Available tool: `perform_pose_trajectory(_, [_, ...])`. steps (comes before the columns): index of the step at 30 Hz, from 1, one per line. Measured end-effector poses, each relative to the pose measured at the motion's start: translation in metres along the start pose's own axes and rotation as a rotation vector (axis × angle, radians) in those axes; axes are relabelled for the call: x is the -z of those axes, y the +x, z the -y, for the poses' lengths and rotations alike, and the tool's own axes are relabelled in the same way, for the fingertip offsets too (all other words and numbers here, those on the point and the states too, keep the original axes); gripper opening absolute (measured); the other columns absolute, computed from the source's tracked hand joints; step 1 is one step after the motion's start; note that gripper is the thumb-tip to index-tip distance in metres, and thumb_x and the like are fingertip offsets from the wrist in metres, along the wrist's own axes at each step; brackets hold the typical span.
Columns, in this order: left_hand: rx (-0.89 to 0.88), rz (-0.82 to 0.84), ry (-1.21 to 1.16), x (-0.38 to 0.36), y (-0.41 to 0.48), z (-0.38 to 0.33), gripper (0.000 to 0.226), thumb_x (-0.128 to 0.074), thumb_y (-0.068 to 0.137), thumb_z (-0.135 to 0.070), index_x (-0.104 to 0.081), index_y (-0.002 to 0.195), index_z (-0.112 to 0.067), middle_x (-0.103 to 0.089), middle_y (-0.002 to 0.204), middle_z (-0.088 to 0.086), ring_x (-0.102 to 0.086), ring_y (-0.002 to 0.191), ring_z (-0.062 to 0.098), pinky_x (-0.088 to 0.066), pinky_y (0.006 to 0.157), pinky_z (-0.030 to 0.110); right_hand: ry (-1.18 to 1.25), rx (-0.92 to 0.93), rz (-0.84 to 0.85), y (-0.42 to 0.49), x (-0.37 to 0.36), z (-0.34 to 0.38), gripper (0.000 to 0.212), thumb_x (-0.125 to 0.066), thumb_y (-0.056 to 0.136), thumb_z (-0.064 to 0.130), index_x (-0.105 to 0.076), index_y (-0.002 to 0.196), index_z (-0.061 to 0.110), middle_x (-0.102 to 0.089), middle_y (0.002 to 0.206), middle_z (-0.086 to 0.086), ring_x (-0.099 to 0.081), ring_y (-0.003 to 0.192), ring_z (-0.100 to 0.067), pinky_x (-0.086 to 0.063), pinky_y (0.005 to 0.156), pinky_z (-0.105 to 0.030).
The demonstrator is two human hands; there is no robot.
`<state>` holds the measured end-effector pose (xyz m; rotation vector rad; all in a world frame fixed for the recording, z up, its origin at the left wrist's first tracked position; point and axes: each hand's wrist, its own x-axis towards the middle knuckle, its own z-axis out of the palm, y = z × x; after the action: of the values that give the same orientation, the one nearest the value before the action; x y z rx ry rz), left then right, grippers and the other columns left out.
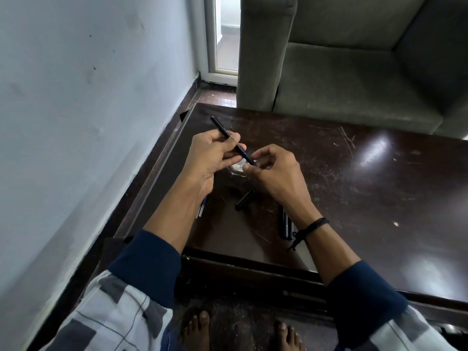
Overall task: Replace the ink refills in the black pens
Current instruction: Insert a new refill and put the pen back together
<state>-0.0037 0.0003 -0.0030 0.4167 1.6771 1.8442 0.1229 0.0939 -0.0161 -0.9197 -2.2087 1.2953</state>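
Leftmost, loose refills (201, 208) lie on the dark table (354, 173), partly hidden under the left forearm, while above them the left hand (210, 158) is closed around a black pen barrel (225, 134) that tilts up and away. Just beside it, the right hand (274, 171) pinches the blue-tipped refill (249, 159) sticking out of the barrel's lower end. Below lie a black cap (245, 200) and, nearer the right wrist, more black pens (285, 224).

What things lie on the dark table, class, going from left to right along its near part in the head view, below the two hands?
White and blue refills by the left forearm → black pen cap → black pens beside the right wrist.
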Motion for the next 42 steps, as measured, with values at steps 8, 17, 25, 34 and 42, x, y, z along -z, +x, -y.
perform_pose_trajectory(8, [-0.005,0.000,0.013,-0.0013,-0.0002,-0.0001,0.012,-0.068,0.096,-0.010,-0.070,0.105,-0.002,-0.077,0.094,0.016,-0.078,0.090,0.022,-0.063,0.076,0.031,-0.021,-0.005,0.004,0.0021,0.0007,-0.0020,0.012,-0.077,0.089,0.034,-0.070,0.097,0.030,-0.071,0.084,0.005,-0.068,0.078,-0.011,-0.059,0.075,-0.041])
perform_pose_trajectory(17, [-0.006,0.006,0.018,-0.0017,-0.0012,-0.0001,0.012,-0.068,0.095,-0.010,-0.070,0.105,-0.004,-0.077,0.093,0.014,-0.077,0.090,0.021,-0.063,0.077,0.032,-0.036,-0.027,0.016,0.0029,0.0003,-0.0028,0.005,-0.072,0.094,0.032,-0.071,0.095,0.028,-0.073,0.086,0.006,-0.070,0.084,-0.014,-0.060,0.082,-0.047])
perform_pose_trajectory(25, [0.002,0.005,0.012,-0.0027,-0.0013,-0.0003,0.014,-0.068,0.095,-0.009,-0.070,0.106,-0.001,-0.077,0.093,0.016,-0.077,0.091,0.023,-0.063,0.076,0.031,-0.021,-0.022,0.005,0.0018,0.0019,-0.0029,0.014,-0.080,0.087,0.033,-0.069,0.095,0.028,-0.070,0.085,0.006,-0.064,0.076,-0.007,-0.052,0.066,-0.031])
perform_pose_trajectory(34, [-0.002,0.004,0.013,-0.0026,-0.0011,0.0006,0.013,-0.068,0.096,-0.010,-0.070,0.106,-0.002,-0.077,0.092,0.016,-0.077,0.090,0.024,-0.063,0.077,0.033,-0.023,-0.007,-0.001,0.0002,-0.0024,-0.0009,0.022,-0.081,0.085,0.037,-0.065,0.099,0.031,-0.067,0.087,0.007,-0.065,0.079,-0.010,-0.057,0.074,-0.039])
perform_pose_trajectory(42, [-0.005,0.005,0.022,-0.0025,-0.0004,0.0007,0.012,-0.067,0.096,-0.010,-0.070,0.106,-0.003,-0.077,0.094,0.016,-0.077,0.090,0.023,-0.063,0.079,0.034,-0.033,-0.002,0.006,0.0011,-0.0031,-0.0007,0.008,-0.072,0.093,0.035,-0.069,0.099,0.030,-0.070,0.085,0.005,-0.069,0.081,-0.015,-0.060,0.077,-0.047])
